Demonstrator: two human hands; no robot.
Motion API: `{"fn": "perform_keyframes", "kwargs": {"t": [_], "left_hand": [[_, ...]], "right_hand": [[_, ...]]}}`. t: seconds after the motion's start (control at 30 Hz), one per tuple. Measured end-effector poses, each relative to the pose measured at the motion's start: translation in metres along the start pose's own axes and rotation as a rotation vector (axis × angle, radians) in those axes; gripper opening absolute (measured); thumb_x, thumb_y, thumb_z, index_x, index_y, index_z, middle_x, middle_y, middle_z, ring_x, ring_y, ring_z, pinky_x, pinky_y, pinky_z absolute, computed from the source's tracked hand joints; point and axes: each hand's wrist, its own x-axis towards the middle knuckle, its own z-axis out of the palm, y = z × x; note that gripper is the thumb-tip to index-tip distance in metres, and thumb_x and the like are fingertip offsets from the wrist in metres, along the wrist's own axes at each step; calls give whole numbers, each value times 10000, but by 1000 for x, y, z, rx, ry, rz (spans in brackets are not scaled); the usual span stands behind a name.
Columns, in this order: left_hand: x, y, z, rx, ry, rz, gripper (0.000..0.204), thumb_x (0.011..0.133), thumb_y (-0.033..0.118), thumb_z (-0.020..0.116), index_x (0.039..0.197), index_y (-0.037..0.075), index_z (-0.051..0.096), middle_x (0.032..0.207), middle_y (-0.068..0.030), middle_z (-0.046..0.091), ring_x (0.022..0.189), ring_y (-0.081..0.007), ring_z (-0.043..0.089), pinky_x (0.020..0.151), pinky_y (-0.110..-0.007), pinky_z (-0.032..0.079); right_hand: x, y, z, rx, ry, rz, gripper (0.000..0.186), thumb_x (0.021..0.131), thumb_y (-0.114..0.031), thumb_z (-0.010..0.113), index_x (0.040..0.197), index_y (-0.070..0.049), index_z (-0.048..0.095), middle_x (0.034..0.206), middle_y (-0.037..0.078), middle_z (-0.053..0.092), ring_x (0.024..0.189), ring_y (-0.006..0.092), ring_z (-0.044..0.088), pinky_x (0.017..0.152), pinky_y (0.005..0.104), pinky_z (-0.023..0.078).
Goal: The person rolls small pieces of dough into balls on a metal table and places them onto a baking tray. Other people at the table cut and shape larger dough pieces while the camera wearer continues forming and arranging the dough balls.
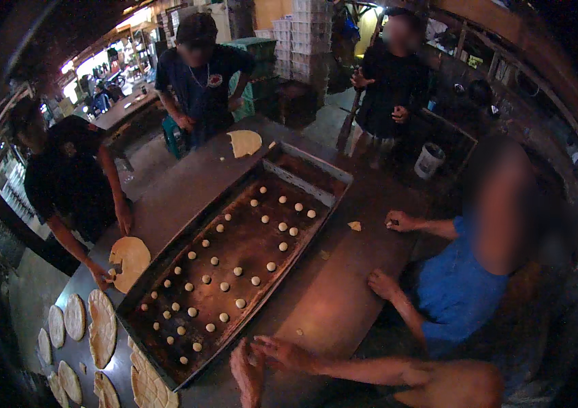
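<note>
My left hand point(246, 372) comes up from the lower edge, beside the near corner of a long metal baking tray point(240, 332). My right hand point(285, 353) reaches in from the lower right, and its fingertips meet the left hand. Both hands' fingers look curled together; whatever is between them is too dark and small to make out. Inside the brown, worn tray, several small pale dough balls point(225, 287) lie spaced apart. Close to my right hand, a tiny dough scrap point(299, 332) rests on the dark table point(343, 292).
Flat dough sheets point(102, 330) cover the table's left end. A person at left touches a cut dough round point(130, 264). A blue-shirted person sits at right, one hand point(401, 221) near a dough piece point(355, 226). Two people stand beyond the tray, near another dough sheet point(244, 143).
</note>
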Motion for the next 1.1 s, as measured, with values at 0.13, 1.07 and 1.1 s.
{"fn": "perform_keyframes", "kwargs": {"t": [0.13,1.07,1.1], "left_hand": [[-73,-4,14,43,-38,-223,573,825,94,778,1360,17,588,1142,-171,715,994,-332,707,865,-415,563],[-262,-207,-96,610,366,-272,550,994,326,644,1395,-37,543,1454,-315,491,1315,-489,501,1106,-542,428],[-267,-207,-96,628,337,-276,544,1001,315,632,1405,-36,535,1462,-315,485,1324,-489,496,1111,-541,425]], "right_hand": [[-50,21,33,-76,-185,-169,504,941,-118,657,1437,-104,566,1407,120,584,1226,310,621,1027,410,537],[-98,27,90,-353,-232,-144,627,1006,-324,570,1561,-110,373,1652,160,279,1528,374,253,1232,535,239],[-98,28,87,-414,-246,-118,608,1021,-335,537,1563,-114,375,1657,159,272,1535,369,240,1241,528,221]]}}
